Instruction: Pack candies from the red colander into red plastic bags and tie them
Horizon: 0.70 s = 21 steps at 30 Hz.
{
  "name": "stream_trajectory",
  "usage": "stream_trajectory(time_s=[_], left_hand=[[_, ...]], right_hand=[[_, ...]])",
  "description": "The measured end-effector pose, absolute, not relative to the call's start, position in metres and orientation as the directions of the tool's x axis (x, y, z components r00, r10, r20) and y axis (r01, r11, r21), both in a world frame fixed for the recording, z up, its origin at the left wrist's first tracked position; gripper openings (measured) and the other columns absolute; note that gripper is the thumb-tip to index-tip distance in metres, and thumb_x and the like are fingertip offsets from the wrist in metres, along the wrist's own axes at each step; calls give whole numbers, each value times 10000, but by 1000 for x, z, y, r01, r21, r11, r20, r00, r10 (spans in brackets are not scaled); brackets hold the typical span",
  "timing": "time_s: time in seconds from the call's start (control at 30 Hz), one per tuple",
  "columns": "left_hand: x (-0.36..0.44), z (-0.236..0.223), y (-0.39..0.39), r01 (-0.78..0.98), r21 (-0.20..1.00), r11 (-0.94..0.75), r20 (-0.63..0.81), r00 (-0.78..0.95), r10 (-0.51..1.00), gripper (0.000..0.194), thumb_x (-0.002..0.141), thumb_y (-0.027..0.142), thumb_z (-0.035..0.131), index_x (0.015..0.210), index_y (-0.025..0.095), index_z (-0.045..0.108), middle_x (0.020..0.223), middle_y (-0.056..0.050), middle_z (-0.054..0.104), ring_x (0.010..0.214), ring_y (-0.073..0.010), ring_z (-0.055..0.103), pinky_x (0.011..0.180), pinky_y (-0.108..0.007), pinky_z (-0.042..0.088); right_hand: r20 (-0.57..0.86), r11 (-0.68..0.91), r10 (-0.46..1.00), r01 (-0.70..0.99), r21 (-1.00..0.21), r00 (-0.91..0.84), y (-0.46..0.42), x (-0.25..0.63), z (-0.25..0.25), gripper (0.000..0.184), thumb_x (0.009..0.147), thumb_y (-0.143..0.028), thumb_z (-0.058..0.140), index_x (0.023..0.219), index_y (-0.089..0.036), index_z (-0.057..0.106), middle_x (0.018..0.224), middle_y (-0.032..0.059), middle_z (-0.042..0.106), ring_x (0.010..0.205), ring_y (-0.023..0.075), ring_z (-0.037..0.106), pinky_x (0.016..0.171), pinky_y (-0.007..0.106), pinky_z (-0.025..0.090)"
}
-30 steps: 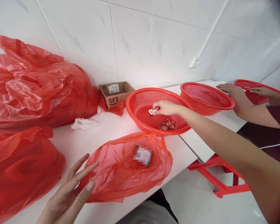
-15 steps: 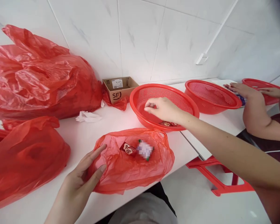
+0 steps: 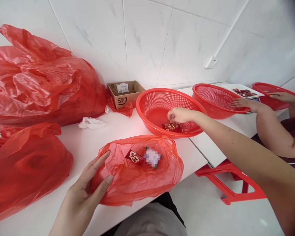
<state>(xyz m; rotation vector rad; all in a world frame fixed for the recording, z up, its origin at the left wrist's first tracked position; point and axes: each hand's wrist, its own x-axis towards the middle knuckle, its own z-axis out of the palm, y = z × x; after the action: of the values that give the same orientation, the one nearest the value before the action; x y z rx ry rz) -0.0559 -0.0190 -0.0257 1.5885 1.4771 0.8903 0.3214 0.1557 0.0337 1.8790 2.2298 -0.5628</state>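
My left hand point(image 3: 85, 186) rests against the left rim of an open red plastic bag point(image 3: 142, 190), its thumb and fingers spread apart. Inside that bag lie a small dark red packet point(image 3: 134, 157) with pale lettering and a blurred-out pale packet point(image 3: 152, 157) with green corners. Over to the right, my right hand point(image 3: 181, 116) reaches into a red plastic colander point(image 3: 152, 121), fingertips pinched together. They are right at several small red and gold packets point(image 3: 172, 127) on its floor; whether one is between the fingers is hidden.
Large red bags point(image 3: 44, 85) fill the left side. Behind are a cardboard box point(image 3: 126, 100) and crumpled white tissue point(image 3: 92, 123). A second colander point(image 3: 211, 109) stands right, near a co-worker's hand point(image 3: 247, 104) and a white scale point(image 3: 254, 94) bearing red packets. A red stool point(image 3: 241, 196) stands below.
My right hand has moved down and right within the colander to the packets. The co-worker's nearer hand has shifted from the scale to the second colander's rim. My left hand stays put.
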Motion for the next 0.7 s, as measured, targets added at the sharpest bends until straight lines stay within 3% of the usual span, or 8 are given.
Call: stream_trajectory(time_s=[0.07,0.13,0.23,0.33,0.43,0.53,0.7], left_hand=[[-59,-29,-18,458,889,-25,-14,82,997,594,853,512,628,1423,438,478,1554,54,434,1457,-270,341,1176,-453,278],[-61,-32,-17,454,891,-8,-30,75,997,601,850,518,632,1425,438,476,1551,53,439,1454,-271,347,1174,-457,277],[-59,-30,-16,395,918,45,-76,63,995,612,834,521,653,1418,438,486,1542,60,452,1434,-269,384,1141,-427,347],[-51,-23,-15,282,953,111,-131,52,990,626,820,530,668,1412,402,508,1520,42,485,1401,-277,436,1063,-383,456],[-41,-13,-15,203,968,150,-158,23,987,639,815,531,677,1410,361,521,1498,19,513,1386,-279,456,1055,-374,466],[-35,-7,-16,134,977,164,-164,-7,986,635,813,521,685,1403,340,532,1485,4,531,1379,-279,465,1068,-378,454],[-38,-8,-17,149,975,166,-163,-28,986,661,807,527,687,1417,340,516,1472,2,545,1379,-279,464,1061,-385,461]], right_hand=[[-301,119,934,962,-246,-193,155,326,44,104,867,-192,578,926,-174,662,940,66,733,770,158,683,671,257,517],[-211,90,959,910,-404,-189,148,328,54,98,894,-217,560,952,-176,628,939,62,729,761,140,680,679,250,538],[-46,106,979,696,-710,-197,130,318,73,106,858,-262,643,923,-185,612,827,35,709,667,121,647,639,251,544],[0,161,952,505,-848,-305,104,289,87,135,837,-297,685,899,-192,626,779,5,690,602,99,619,583,230,524],[-134,117,852,433,-894,-506,77,246,81,95,846,-263,665,894,-188,631,783,-2,691,598,101,637,574,234,534],[-253,115,765,512,-851,-593,56,206,57,43,880,-214,602,904,-203,636,751,0,691,610,137,660,574,273,547],[-129,243,852,603,-759,-507,56,190,43,162,921,-199,539,1030,-224,657,1004,46,719,735,150,681,699,307,545]])
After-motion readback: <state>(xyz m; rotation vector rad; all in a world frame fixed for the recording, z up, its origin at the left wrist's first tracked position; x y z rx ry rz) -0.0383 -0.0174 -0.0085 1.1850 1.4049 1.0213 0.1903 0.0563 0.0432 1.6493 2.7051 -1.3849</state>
